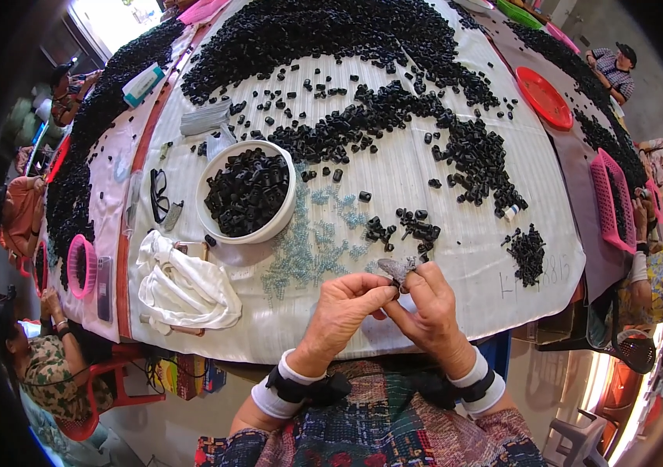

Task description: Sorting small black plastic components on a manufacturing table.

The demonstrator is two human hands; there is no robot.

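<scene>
Springs (324,263), thin coils near left hand (345,302)

I hold a small dark piece (396,286), mostly hidden. Near it, toward one o'clock, lie loose, glossy black parts (422,231).

Your left hand (352,305) and right hand (429,308) sit in bright, even light, fairly sharp. Far ahead and left of them, an opening (117,27) blows out white; rightward, a pale strip (622,438) glares. The table (538,194) bows toward the dark rim.
</scene>
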